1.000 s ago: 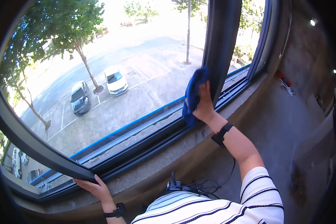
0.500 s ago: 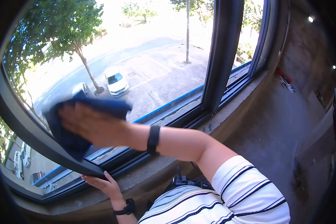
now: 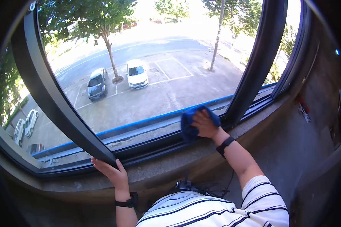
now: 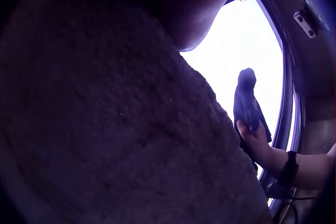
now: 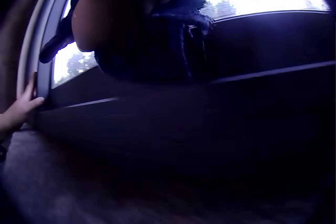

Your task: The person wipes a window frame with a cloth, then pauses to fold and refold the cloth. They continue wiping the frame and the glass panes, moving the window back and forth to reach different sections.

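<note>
In the head view, the right hand [image 3: 205,125] lies with fingers spread on a blue cloth [image 3: 189,131], against the lower right of the window near the bottom rail. Low at the left, the left hand [image 3: 115,174] touches the bottom end of the dark sash frame [image 3: 70,117], its fingers straight and the thumb raised. The left wrist view shows the right hand [image 4: 256,141] with the cloth [image 4: 244,98] against bright glass. In the right wrist view, the cloth [image 5: 149,56] hangs beneath the right hand [image 5: 113,11], and the left hand [image 5: 20,109] is at the frame.
A rough concrete sill [image 3: 159,166] runs below the window track. A dark upright frame [image 3: 259,56] stands right of the cloth. Cables and a small device [image 3: 185,184] are by the striped shirt. Parked cars and trees show outside.
The right hand swept left across the glass with the cloth, then came back right to the lower window area. The left hand stays at the sash frame; the head view has shifted.
</note>
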The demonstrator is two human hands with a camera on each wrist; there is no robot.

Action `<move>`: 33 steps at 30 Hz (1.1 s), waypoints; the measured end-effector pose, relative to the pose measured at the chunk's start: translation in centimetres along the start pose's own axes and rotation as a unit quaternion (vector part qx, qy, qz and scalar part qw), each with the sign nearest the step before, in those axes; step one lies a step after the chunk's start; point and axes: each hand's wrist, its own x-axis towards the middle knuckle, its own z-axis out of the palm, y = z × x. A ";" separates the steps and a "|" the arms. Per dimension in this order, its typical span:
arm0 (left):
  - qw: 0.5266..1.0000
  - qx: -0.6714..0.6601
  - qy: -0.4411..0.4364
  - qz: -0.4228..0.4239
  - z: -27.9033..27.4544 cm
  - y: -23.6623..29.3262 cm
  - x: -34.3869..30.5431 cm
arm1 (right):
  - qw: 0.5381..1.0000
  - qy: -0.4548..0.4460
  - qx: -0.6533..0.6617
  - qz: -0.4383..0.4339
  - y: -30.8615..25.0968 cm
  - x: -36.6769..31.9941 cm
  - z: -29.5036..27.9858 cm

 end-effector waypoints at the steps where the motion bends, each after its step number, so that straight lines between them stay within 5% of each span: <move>1: 1.000 0.001 0.001 0.006 0.1 0.0 0.1 | 0.998 -0.003 -0.012 0.058 1.3 -2.3 -0.8; 3: 1.000 0.001 0.017 0.013 0.3 0.0 0.0 | 0.970 0.081 -0.081 0.212 3.1 -3.4 -3.1; 5: 0.999 0.000 0.032 0.029 0.0 0.5 0.1 | 0.875 0.251 -0.114 0.399 3.6 -3.0 -2.1; 11: 0.986 -0.128 0.106 0.004 -3.4 9.5 5.8 | 0.897 0.209 -0.064 0.384 3.1 -4.2 -2.2; 15: 0.958 -0.071 0.203 0.188 -4.4 17.6 13.5 | 0.902 0.162 -0.106 0.387 3.6 -4.5 -2.1; 21: 0.900 -0.149 0.014 0.410 -2.3 31.0 19.1 | 0.895 0.129 -0.090 0.418 3.3 -3.7 -2.9; 26: 0.894 0.017 -0.016 0.448 -1.0 33.6 20.7 | 0.888 0.166 -0.045 0.426 3.4 -4.1 -2.6; 33: 0.886 0.026 0.010 0.464 -0.5 33.5 20.7 | 0.902 0.156 -0.068 0.397 3.5 -4.5 -2.1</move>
